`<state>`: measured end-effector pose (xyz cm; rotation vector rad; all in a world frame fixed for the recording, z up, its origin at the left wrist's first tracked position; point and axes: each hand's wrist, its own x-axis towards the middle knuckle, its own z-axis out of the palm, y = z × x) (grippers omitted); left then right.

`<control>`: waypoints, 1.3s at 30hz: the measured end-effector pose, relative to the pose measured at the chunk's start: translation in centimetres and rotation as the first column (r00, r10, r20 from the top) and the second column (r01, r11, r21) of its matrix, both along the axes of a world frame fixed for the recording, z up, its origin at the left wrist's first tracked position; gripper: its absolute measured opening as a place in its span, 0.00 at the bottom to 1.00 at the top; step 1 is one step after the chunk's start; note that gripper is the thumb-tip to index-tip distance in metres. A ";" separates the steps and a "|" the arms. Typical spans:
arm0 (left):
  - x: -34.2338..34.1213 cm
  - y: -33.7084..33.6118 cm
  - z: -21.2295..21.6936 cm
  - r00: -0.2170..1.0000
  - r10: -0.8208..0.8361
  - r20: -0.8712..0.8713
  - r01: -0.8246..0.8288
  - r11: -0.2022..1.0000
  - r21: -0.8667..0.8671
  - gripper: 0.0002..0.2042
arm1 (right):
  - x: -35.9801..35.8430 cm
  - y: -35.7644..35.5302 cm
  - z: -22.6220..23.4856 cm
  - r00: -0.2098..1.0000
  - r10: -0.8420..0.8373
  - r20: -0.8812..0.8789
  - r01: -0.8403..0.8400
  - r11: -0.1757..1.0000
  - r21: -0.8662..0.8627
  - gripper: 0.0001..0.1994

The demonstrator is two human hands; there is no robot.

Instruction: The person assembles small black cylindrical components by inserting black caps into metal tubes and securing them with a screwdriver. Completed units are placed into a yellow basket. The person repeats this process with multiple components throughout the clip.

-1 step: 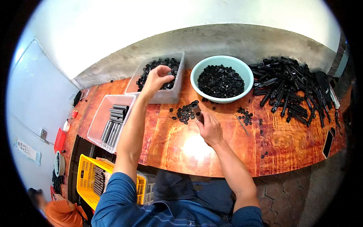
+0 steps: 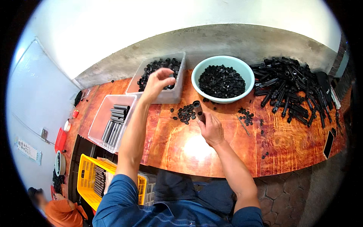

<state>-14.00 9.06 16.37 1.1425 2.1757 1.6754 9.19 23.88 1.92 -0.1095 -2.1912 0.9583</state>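
Observation:
My right hand [image 2: 212, 130] is wrapped round a short dark grey tube [image 2: 199, 110]. The tube tilts with its open end up and away from me, over the table. My left hand [image 2: 159, 84] hovers over a clear plastic bin [image 2: 174, 97] heaped with black round caps [image 2: 151, 72]. Its fingers are curled toward the thumb; whatever they may hold cannot be made out. Small black oval pieces [image 2: 185, 114] lie loose beside the tube's open end. Behind them stands a pale green basin [image 2: 223, 100] filled with small black pieces [image 2: 221, 81].
More tubes [image 2: 113, 126] lie in a second clear bin [image 2: 99, 130] at the left. A yellow crate [image 2: 86, 178] of tubes stands below the table edge. A thin rod [image 2: 243, 125], a heap of black parts [image 2: 291, 87] and a phone [image 2: 328, 144] are at right. Another person [image 2: 62, 212] works at far left.
Almost nothing differs. The whole view has shifted very slightly, and both hands keep their places, the right one still round the tube.

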 end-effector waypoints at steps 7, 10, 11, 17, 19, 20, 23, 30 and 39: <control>10.0 -2.9 -5.8 0.904 -0.195 0.380 -0.004 0.885 0.465 0.15 | 1.4 -1.7 1.1 0.996 0.044 -0.081 -0.042 0.999 0.027 0.20; 11.3 -3.2 -7.8 0.854 -0.181 0.487 -0.124 0.840 0.529 0.13 | 1.7 -1.9 0.8 0.991 0.069 -0.112 -0.061 0.995 0.074 0.21; 11.5 -3.4 -8.1 0.853 -0.177 0.491 -0.128 0.841 0.526 0.13 | 1.7 -1.9 0.8 0.988 0.071 -0.136 -0.060 0.995 0.084 0.21; 11.8 -4.5 -7.5 0.923 -0.045 0.383 -0.118 0.912 0.393 0.14 | 2.0 -2.3 1.1 0.988 0.095 -0.119 -0.078 0.987 0.139 0.22; 11.5 -5.1 -7.4 0.941 -0.015 0.339 -0.101 0.941 0.323 0.15 | 2.0 -2.3 1.1 0.987 0.100 -0.125 -0.081 0.986 0.147 0.22; 11.7 -5.3 -7.2 0.951 0.005 0.310 -0.099 0.952 0.288 0.15 | 2.0 -2.3 1.1 0.986 0.103 -0.130 -0.084 0.985 0.149 0.22; 12.1 -5.6 -7.2 0.954 0.001 0.301 -0.087 0.958 0.273 0.14 | 1.9 -2.5 1.3 0.980 0.131 -0.151 -0.109 0.983 0.146 0.22; 13.9 -4.3 -8.2 0.575 -0.363 0.733 -0.217 0.796 0.565 0.14 | 2.1 -3.5 1.3 0.977 0.122 -0.176 -0.089 0.979 0.183 0.22; 14.5 -2.8 -8.7 0.369 -0.610 0.701 -0.087 0.729 0.679 0.17 | 3.0 -4.1 1.6 0.980 0.156 -0.126 -0.152 0.988 0.039 0.18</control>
